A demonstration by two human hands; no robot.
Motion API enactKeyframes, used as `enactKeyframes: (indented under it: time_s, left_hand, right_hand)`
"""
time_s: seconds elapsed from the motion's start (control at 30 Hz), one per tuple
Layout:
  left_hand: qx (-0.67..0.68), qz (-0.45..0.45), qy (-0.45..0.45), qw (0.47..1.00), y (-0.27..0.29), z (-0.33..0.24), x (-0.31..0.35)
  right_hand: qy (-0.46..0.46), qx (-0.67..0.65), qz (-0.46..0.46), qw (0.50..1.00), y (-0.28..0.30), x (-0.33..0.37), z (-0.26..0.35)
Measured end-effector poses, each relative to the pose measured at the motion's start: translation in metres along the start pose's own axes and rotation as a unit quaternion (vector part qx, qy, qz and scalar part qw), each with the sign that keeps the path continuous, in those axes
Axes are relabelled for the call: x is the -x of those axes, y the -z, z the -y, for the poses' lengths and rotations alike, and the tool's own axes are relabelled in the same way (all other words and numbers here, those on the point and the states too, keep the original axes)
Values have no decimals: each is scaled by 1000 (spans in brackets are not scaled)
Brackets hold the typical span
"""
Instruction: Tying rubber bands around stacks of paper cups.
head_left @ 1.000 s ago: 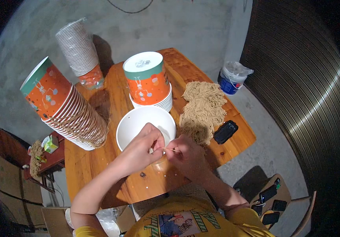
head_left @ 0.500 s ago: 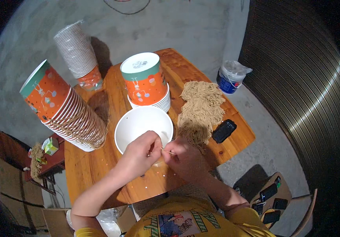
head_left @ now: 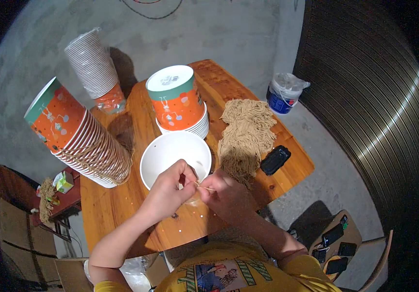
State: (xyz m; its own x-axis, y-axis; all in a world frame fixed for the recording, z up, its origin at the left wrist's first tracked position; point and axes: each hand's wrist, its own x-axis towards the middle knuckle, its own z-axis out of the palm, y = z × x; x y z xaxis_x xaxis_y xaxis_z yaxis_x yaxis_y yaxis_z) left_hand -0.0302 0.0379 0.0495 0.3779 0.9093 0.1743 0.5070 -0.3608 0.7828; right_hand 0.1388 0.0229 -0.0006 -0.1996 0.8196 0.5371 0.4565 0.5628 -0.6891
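The fingers of the left hand point(head_left: 166, 193) and right hand point(head_left: 223, 194) pinch a thin noodle strand point(head_left: 204, 188) stretched between them, at the near rim of the white paper bowl point(head_left: 170, 155). A heap of dry noodles point(head_left: 246, 136) lies just right on the wooden bench point(head_left: 117, 204)

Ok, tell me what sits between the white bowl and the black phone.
In the head view, the noodle pile lies between the white bowl and the black phone, on the table.

White bowl point(head_left: 170, 155) near rim hidden behind hands
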Motion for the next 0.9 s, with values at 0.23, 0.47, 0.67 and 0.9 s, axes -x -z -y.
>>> enactKeyframes:
  time_s: [0.23, 0.47, 0.67, 0.9]
  left_hand:
    - [91, 30, 36, 995, 1, 7, -3]
    - [147, 68, 77, 984, 4, 5, -8]
    - [223, 88, 112, 964, 5, 7, -13]
    - [263, 109, 158, 946, 9, 10, -18]
  right_hand:
    - [-3, -48, -16, 999, -2, 1, -2]
    - [-34, -101, -21, 994, -2, 0, -2]
    - [-135, -260, 19, 956, -9, 0, -12]
    - [-160, -303, 9, 939, -7, -2, -12]
